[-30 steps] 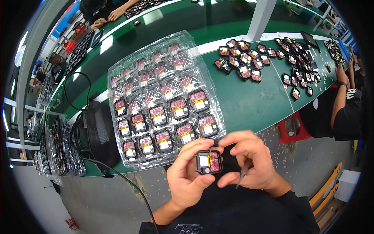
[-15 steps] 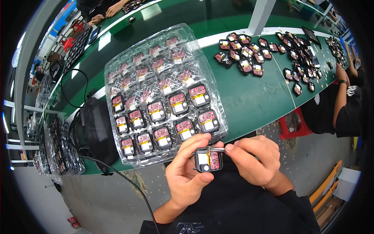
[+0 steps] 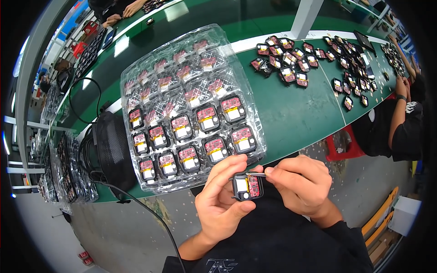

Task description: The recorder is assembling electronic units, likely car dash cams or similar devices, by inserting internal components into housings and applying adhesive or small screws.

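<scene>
My left hand (image 3: 214, 210) grips a small square black device housing (image 3: 253, 187) by its edges, with its open face turned up. Inside it show a red circuit board, a white block and a strip of yellow tape between them. Metal tweezers (image 3: 258, 174) are pinched between the thumb and fingers of my right hand (image 3: 304, 184). Their tips reach the housing's upper edge, near the top of the yellow strip; what they touch there is too small to make out. Just beyond my hands lies a clear plastic tray (image 3: 251, 111) with similar housings in its pockets.
Clear plastic covers the tray's far rows. Loose housings (image 3: 288, 59) lie in groups on the green bench (image 3: 291, 123) to the right. A black mesh bag (image 3: 117, 150) and a cable (image 3: 157, 216) are at the left, near stacked trays (image 3: 75, 168). A co-worker (image 3: 400, 123) sits at the right.
The housing and my left hand have shifted slightly to the right. The tweezers stay at the housing's upper edge, their angle a little changed.
</scene>
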### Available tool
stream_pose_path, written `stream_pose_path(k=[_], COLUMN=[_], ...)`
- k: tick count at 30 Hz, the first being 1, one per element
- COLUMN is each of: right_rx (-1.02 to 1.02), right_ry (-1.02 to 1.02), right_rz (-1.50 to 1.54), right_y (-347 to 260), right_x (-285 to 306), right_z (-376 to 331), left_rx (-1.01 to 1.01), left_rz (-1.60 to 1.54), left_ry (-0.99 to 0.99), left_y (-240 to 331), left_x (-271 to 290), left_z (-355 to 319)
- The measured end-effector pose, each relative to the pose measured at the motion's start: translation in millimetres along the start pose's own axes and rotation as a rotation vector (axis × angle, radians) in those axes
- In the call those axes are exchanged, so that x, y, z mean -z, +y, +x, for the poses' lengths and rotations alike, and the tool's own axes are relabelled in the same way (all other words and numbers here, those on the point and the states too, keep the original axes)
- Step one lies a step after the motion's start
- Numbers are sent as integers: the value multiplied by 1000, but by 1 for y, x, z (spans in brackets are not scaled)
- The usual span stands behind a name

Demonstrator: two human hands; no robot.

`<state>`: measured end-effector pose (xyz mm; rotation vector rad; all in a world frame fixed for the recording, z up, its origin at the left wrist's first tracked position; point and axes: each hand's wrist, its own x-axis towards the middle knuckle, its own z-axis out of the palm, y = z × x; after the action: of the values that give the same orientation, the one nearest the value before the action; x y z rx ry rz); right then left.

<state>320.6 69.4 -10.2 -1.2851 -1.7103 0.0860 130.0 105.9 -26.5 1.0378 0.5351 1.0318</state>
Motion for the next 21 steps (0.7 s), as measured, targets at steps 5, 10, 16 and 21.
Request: stream_pose_path(k=[5, 10, 16, 21], right_rx=[7, -6, 66, 0], right_ry=[-10, 11, -11, 7], right_rz=[-20, -32, -86, -10], right_y=[2, 1, 4, 4], right_x=[-2, -5, -3, -3], right_z=[1, 0, -1, 0], left_rx=[-49, -15, 16, 6], left_rz=[131, 76, 31, 37], left_ry=[-47, -18, -19, -30], left_y=[4, 2, 1, 1], left_x=[3, 5, 4, 4], left_z=[4, 4, 3, 4])
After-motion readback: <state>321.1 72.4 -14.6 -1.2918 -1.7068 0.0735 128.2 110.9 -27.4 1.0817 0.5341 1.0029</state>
